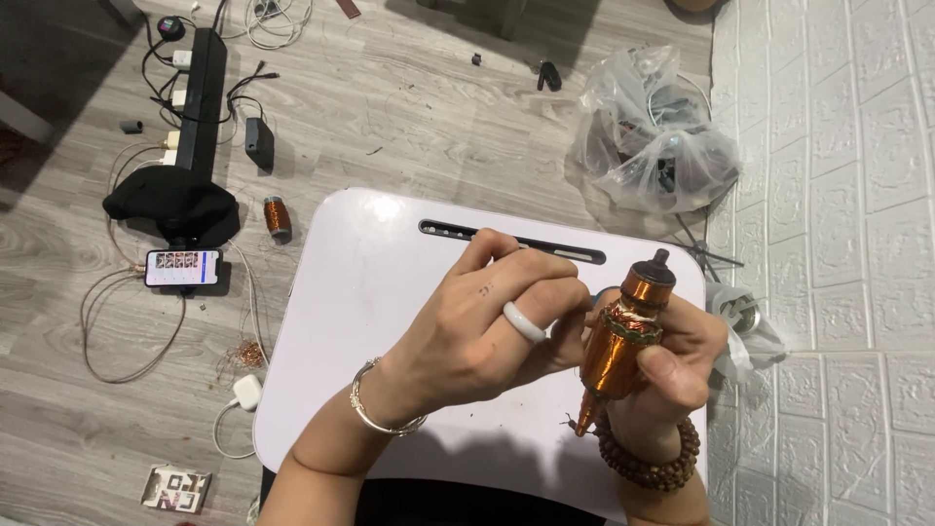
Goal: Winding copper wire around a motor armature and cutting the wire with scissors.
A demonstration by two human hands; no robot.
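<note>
Head view, looking down over a white lap table (390, 292) with a dark slot (511, 241) near its far edge, set on a grey wood-look floor (409, 107). Right hand (672, 365) grasps a copper-wound motor rotor (623, 341) around its lower body, thumb across the front, holding it upright with a slight tilt above the table's right side; dark shaft tip at the top, pointed shaft end at the bottom. A beaded wooden bracelet (653, 463) sits on that wrist. Left hand (487, 331) is curled with fingertips pinched together right against the rotor's upper winding band; what it pinches is too small to tell, so whether it grips anything is unclear. It wears 1 white ring (526, 321) and a silver bangle (375, 414). On the floor to the left: a black power strip (200, 93) with plugs and cables, a black cloth heap (173, 203), a phone (182, 267) with a lit screen, a second small copper coil (278, 216) just beside the table's corner, a loose tangle of copper wire (243, 353), a white charger (247, 392). Beyond the table at the right, a clear plastic bag (653, 136) of parts lies near a white brick-pattern wall (838, 195)
</note>
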